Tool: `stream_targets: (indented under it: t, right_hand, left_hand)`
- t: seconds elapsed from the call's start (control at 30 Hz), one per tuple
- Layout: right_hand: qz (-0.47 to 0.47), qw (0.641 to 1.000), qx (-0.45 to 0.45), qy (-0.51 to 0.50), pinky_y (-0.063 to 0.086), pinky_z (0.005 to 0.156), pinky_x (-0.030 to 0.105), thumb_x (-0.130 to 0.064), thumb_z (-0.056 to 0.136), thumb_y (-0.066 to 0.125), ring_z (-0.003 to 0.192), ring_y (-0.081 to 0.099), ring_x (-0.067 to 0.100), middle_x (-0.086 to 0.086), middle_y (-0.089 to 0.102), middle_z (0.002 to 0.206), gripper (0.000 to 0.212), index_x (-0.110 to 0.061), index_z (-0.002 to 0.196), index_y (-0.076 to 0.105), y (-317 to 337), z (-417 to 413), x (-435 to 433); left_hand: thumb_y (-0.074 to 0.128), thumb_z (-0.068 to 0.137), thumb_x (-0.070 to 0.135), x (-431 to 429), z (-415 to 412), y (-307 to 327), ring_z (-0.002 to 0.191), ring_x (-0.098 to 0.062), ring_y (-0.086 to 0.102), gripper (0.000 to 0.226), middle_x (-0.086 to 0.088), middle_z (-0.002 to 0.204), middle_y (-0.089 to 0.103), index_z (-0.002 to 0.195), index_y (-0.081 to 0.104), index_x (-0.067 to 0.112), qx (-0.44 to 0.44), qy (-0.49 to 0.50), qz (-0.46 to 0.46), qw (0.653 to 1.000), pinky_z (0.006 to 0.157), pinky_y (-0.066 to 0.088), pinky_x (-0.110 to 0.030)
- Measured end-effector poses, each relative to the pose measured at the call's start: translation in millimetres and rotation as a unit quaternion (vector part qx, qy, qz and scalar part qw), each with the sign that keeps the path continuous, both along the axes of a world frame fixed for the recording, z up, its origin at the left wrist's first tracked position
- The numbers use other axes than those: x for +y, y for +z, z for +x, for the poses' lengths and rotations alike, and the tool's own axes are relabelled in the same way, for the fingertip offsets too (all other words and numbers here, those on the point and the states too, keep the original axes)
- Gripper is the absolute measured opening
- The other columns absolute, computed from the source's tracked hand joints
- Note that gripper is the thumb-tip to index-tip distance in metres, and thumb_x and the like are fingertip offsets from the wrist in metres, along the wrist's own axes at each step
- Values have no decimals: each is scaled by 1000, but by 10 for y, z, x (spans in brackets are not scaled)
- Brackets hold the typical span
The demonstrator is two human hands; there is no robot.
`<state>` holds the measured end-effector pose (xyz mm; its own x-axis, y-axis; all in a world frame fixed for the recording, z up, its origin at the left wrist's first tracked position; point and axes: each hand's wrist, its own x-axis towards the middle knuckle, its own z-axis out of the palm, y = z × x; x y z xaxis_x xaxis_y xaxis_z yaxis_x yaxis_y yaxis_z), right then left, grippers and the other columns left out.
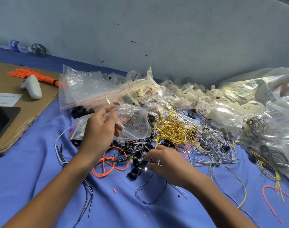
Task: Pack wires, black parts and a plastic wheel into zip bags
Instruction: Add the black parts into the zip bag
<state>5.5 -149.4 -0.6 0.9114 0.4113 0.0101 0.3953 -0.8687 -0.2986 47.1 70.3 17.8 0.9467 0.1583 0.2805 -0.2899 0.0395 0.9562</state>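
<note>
My left hand (101,125) holds a clear zip bag (133,124) up above the blue cloth, thumb and fingers at its mouth; a few thin wires lie inside it. Lower down, my right hand (165,162) pinches small black parts (143,162) at the edge of a pile of black parts and dark wires (133,145). Two more black ring parts (134,173) sit just left of its fingertips. Yellow wire coils (173,129), grey wires (212,145) and an orange wire loop (107,165) lie around them.
Empty zip bags (94,89) and white plastic wheels (194,94) are heaped at the back, with large filled bags (263,112) on the right. Cardboard (33,102) on the left carries an orange wire bundle (33,76), a white controller (33,87) and a tablet (2,120).
</note>
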Motion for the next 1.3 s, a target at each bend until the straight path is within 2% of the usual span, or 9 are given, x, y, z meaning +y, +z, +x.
stream_targets:
  t: [0.1, 0.2, 0.33, 0.47, 0.6, 0.73, 1.0, 1.13, 1.3]
  right_hand:
    - [-42, 999, -24, -19, 41, 75, 30, -36, 89, 61, 94, 53, 16, -8, 50, 99, 19, -30, 108, 63, -46, 17, 0]
    - [-31, 999, -28, -24, 40, 74, 30, -36, 91, 60, 91, 52, 13, -9, 51, 96, 16, -26, 104, 63, -34, -4, -37]
    - [185, 980, -21, -73, 41, 60, 27, -32, 94, 61, 63, 50, 3, -9, 58, 72, 9, -27, 87, 63, 134, -53, -139]
    - [382, 919, 35, -86, 45, 53, 32, -27, 95, 62, 58, 53, 13, -1, 58, 65, 9, -22, 88, 66, 343, -76, -35]
    - [362, 928, 54, -72, 48, 59, 22, -25, 95, 62, 67, 58, 4, 0, 69, 81, 13, -22, 104, 70, 376, 56, 219]
    - [366, 925, 95, -39, 47, 103, 32, -14, 98, 56, 121, 57, 5, -2, 61, 132, 43, -17, 140, 49, 304, 134, 341]
    - [391, 917, 16, -76, 54, 74, 20, -19, 92, 60, 96, 68, 7, -10, 74, 100, 21, -28, 107, 71, 326, 239, -115]
    - [338, 927, -33, -157, 48, 64, 15, -17, 92, 62, 85, 66, 4, -7, 73, 95, 17, -26, 103, 71, 370, 658, -599]
    - [213, 939, -71, -260, 54, 90, 38, -13, 94, 55, 104, 61, 19, 8, 65, 118, 26, -11, 119, 62, 386, 1461, -1128]
  left_hand:
    - [56, 100, 19, 0, -32, -31, 55, -16, 59, 13, -2, 62, 67, 105, 63, 28, -9, -27, 45, 999, 55, 50, -30]
    - [59, 96, 25, 7, -67, -65, 60, -18, 62, 17, -1, 66, 69, 112, 60, 30, -27, -26, 111, 993, 64, 53, -40]
    - [59, 93, 33, -11, -103, -67, 54, -5, 58, 22, 6, 65, 68, 115, 60, 34, -45, -17, 192, 980, 62, 47, -33]
    - [58, 87, 40, -79, -157, -65, 69, -16, 67, 28, 8, 63, 64, 115, 63, 33, -31, -42, 233, 971, 73, 54, -41]
    - [63, 93, 31, -111, -147, -112, 68, -15, 66, 23, 4, 68, 69, 116, 62, 35, -31, -47, 243, 968, 74, 54, -41]
    - [63, 94, 29, -79, -133, -112, 55, -5, 59, 22, 6, 66, 69, 113, 61, 40, -34, -48, 230, 971, 62, 48, -32]
    - [62, 95, 28, -58, -157, -106, 51, -1, 55, 21, 9, 66, 69, 112, 61, 40, -31, -44, 240, 969, 56, 42, -20]
    - [62, 93, 32, -58, -162, -111, 59, -11, 60, 22, 2, 68, 68, 111, 60, 46, -28, -45, 233, 971, 62, 50, -36]
    - [61, 92, 36, -47, -164, -124, 55, -6, 59, 27, 3, 66, 67, 113, 59, 53, -23, -50, 238, 970, 57, 47, -28]
